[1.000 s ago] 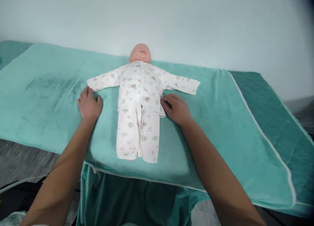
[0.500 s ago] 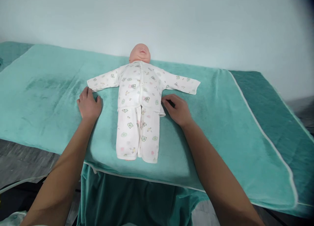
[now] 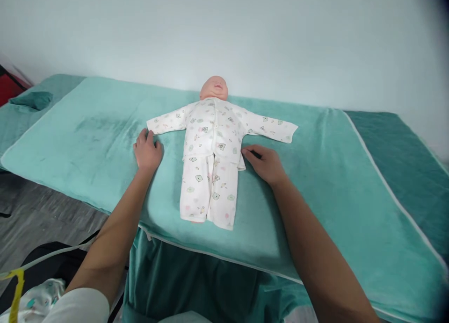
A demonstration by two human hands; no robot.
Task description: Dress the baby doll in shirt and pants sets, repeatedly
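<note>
A baby doll (image 3: 214, 88) lies on its back, head toward the wall, in a white baby shirt (image 3: 212, 129) with small animal prints and matching pants (image 3: 196, 187). Both shirt sleeves are spread outward, and the doll's hands are hidden. My left hand (image 3: 147, 151) rests on the cover with fingers stretched out, fingertips at the cuff of the left-side sleeve. On the other side, my right hand (image 3: 264, 163) is closed in a pinch at the shirt's side edge, just above the hem. The fingertips partly hide what cloth lies between them.
A green plush cover (image 3: 315, 197) with white piping spreads over the bed, backed by a white wall (image 3: 245, 38). At lower left are a pale cable (image 3: 52, 254) with yellow tape, a black item (image 3: 56, 267) and printed white cloth (image 3: 45, 295). Something red (image 3: 9, 87) stands far left.
The view has shifted, so the doll and both hands appear farther right and slightly lower. Both hands keep nearly the same places beside the shirt.
</note>
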